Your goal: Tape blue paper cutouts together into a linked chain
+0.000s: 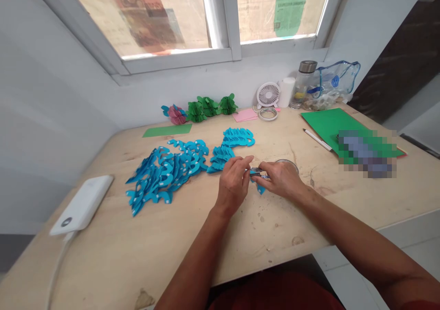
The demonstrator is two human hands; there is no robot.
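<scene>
My right hand (282, 178) is closed on a small silvery tool (257, 172), which looks like a stapler or punch; its exact kind is hard to tell. Against the tool's far end, my left hand (235, 182) pinches a blue paper piece. Part of that blue paper (260, 189) hangs below the tool. Just beyond my left hand lie folded blue paper strips (222, 158), with another folded blue stack (238, 137) behind them. A large loose pile of blue cut paper (172, 168) with small white squares spreads to the left.
A white power bank (82, 204) with a cable lies left. Paper figures (208, 107), a small fan (268, 95) and a bottle (302, 85) line the back. Green sheets (330, 127) and a pen (318, 139) lie right. A tape roll (288, 162) sits behind my right hand.
</scene>
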